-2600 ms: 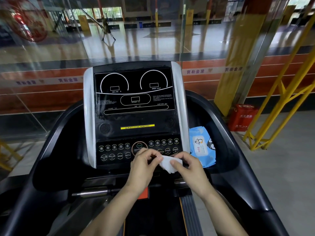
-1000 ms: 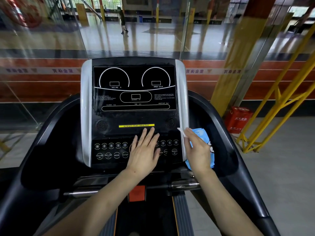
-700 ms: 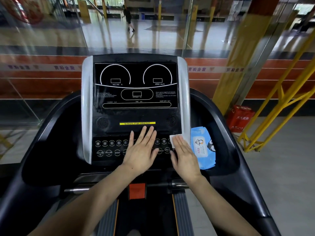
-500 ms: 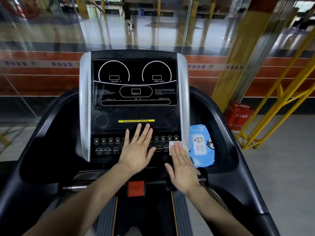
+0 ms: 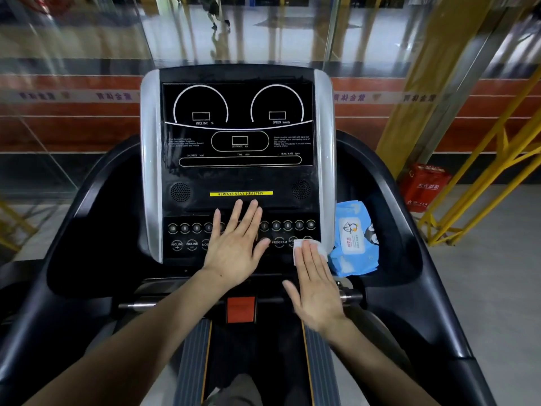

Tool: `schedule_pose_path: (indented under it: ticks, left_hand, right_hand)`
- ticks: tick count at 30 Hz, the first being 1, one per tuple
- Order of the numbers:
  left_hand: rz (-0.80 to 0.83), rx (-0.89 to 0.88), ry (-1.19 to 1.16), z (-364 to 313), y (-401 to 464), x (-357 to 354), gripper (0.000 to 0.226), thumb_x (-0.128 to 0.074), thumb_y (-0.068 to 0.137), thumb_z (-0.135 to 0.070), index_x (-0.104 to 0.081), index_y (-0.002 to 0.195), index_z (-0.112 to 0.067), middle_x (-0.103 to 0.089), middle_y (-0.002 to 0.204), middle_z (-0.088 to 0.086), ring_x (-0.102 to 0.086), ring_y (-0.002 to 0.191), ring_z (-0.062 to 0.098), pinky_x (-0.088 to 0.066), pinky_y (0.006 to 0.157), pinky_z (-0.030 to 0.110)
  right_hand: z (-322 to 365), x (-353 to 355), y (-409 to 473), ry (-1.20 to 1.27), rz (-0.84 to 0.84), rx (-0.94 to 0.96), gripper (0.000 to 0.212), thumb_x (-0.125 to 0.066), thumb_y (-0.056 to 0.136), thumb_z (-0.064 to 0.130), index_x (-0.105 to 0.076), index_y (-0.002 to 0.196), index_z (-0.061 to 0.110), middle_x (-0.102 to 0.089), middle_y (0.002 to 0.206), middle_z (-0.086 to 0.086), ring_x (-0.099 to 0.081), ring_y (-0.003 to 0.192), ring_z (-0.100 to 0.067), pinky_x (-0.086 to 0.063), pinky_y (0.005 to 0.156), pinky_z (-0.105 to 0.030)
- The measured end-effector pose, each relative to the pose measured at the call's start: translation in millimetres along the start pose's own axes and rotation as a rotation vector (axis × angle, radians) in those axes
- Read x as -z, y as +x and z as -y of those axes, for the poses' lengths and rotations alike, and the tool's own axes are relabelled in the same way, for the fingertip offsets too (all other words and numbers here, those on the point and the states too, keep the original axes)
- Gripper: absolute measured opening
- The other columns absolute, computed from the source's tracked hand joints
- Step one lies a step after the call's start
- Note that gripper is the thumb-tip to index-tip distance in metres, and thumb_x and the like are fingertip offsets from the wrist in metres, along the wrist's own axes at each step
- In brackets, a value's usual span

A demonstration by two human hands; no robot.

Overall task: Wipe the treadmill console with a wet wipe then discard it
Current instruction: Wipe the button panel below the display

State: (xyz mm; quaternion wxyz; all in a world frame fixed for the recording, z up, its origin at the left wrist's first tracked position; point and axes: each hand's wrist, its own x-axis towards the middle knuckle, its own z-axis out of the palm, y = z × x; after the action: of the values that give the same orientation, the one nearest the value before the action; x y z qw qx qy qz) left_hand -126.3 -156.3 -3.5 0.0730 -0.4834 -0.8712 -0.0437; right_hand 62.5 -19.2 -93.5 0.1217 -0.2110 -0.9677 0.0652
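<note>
From the head view, the wet wipe (image 5: 310, 249) lies flattened on the lower right corner of the treadmill console (image 5: 238, 177), over the button row beside the "PROGRAM" key. The right hand (image 5: 314, 285) lies flat on it with straight fingers, the fingertips pressing the wipe against the panel and nothing gripped. The left hand (image 5: 237, 244) is spread flat too, palm on the middle of the button panel and holding nothing; it seems to brace.

The wipe looks thin, limp and light, folded to a small pad, and being damp it will likely cling to the glossy panel and drag under pressure rather than slide freely. Pressing from above suits wiping; for lifting and discarding it, a pinch at the free edge that shows past the fingertips seems the best hold (a soft sheet offers no firm spot). The buttons beneath could be pressed by accident.

Just right of the console, in the side tray (image 5: 392, 230) of the treadmill, sits the blue wipe pack (image 5: 354, 238), its label flap apparently closed, so its fill cannot be told. No waste bin shows in this view.
</note>
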Motion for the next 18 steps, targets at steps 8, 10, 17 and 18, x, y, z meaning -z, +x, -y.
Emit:
schedule_pose_path:
  ticks: [8,10,17,18]
  left_hand:
    - [0.017,-0.004,-0.012,3,0,2,0.072,-0.004,0.104,-0.061,0.006,0.165,-0.024,0.014,0.173,-0.012,0.025,0.157,0.016,0.011,0.126,0.062]
    - [0.013,-0.025,-0.017,4,1,5,0.073,-0.006,0.105,-0.061,0.005,0.166,-0.023,0.013,0.173,-0.011,0.023,0.158,0.016,0.011,0.126,0.062]
    - [-0.002,0.042,-0.036,18,-7,7,0.074,-0.008,0.105,-0.062,0.004,0.165,-0.021,0.014,0.174,-0.007,0.021,0.158,0.018,0.010,0.126,0.061]
    - [0.004,0.045,-0.038,18,-7,8,0.074,-0.008,0.105,-0.062,0.004,0.166,-0.022,0.012,0.174,-0.007,0.021,0.158,0.018,0.010,0.126,0.062]
  right_hand:
    - [9,32,65,0.018,-0.087,-0.048,0.079,-0.014,0.108,0.062,0.001,0.167,0.012,0.011,0.176,-0.008,0.015,0.162,-0.018,0.000,0.133,-0.041]
    - [9,29,58,0.026,-0.077,-0.041,0.077,-0.015,0.109,0.060,0.002,0.167,0.012,0.012,0.176,-0.007,0.015,0.162,-0.018,-0.002,0.133,-0.043]
    - [10,5,-1,0.044,0.009,0.050,0.078,-0.019,0.109,0.059,-0.001,0.167,0.010,0.007,0.176,-0.008,0.011,0.163,-0.020,-0.013,0.132,-0.048]
    - [10,8,8,0.044,0.006,0.050,0.079,-0.017,0.109,0.061,0.000,0.167,0.011,0.009,0.176,-0.007,0.013,0.162,-0.019,-0.011,0.132,-0.047]
